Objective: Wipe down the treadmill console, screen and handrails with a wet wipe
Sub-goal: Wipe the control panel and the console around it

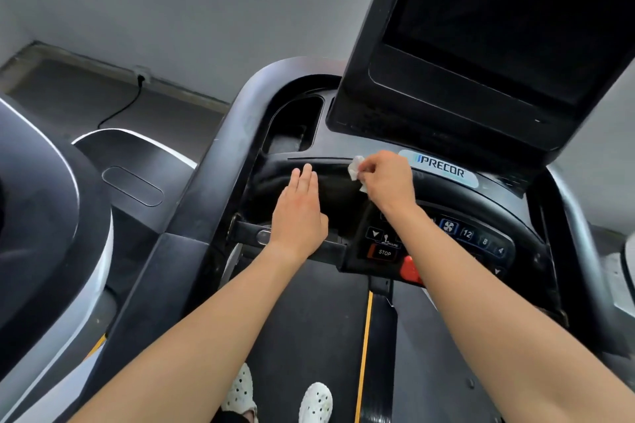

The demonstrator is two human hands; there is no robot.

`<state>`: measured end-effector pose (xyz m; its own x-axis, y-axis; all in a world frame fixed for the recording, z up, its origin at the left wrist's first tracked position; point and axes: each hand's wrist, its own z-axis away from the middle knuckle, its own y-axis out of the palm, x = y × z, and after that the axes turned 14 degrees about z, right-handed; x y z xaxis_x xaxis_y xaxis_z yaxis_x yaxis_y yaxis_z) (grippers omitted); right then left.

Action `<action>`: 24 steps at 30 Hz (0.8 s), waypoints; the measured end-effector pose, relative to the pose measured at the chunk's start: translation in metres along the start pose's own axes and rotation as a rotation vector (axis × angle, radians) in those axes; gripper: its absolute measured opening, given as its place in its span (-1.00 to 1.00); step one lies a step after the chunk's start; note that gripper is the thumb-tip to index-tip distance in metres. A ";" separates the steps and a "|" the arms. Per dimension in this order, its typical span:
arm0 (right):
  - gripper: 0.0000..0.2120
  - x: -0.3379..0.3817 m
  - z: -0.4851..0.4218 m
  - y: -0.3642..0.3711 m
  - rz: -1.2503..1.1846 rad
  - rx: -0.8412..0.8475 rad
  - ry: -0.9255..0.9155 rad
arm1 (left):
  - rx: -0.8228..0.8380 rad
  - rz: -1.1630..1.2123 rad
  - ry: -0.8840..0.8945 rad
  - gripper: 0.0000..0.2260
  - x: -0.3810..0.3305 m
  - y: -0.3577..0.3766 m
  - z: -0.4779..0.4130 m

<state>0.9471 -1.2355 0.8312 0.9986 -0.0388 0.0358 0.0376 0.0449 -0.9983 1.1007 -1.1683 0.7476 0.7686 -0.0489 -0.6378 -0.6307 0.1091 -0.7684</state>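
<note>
Right hand [388,182]: pinches crumpled white wet wipe [355,170] at fingertips, to rub black plastic console [326,149] beneath. Left hand [299,213]: flat, straight-fingered, seemingly bracing alongside.

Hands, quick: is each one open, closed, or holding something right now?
Left hand: open, fingers straight, holding nothing.
Right hand: closed, pinching the wet wipe at the console.
</note>
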 end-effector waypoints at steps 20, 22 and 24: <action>-0.87 0.041 -0.018 0.015 0.067 0.027 -0.297 | -0.056 -0.034 -0.041 -0.38 -0.012 -0.013 -0.010; -0.86 0.027 -0.021 0.010 0.060 0.004 -0.290 | -0.069 -0.041 -0.053 -0.41 -0.017 -0.014 -0.013; -0.84 0.007 -0.025 0.005 0.021 -0.011 -0.208 | -0.083 -0.061 -0.076 -0.43 -0.022 -0.013 -0.016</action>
<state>0.9536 -1.2607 0.8255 0.9853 0.1692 0.0230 0.0178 0.0323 -0.9993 1.0900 -1.1847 0.7707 0.8095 0.0228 -0.5867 -0.5871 0.0252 -0.8091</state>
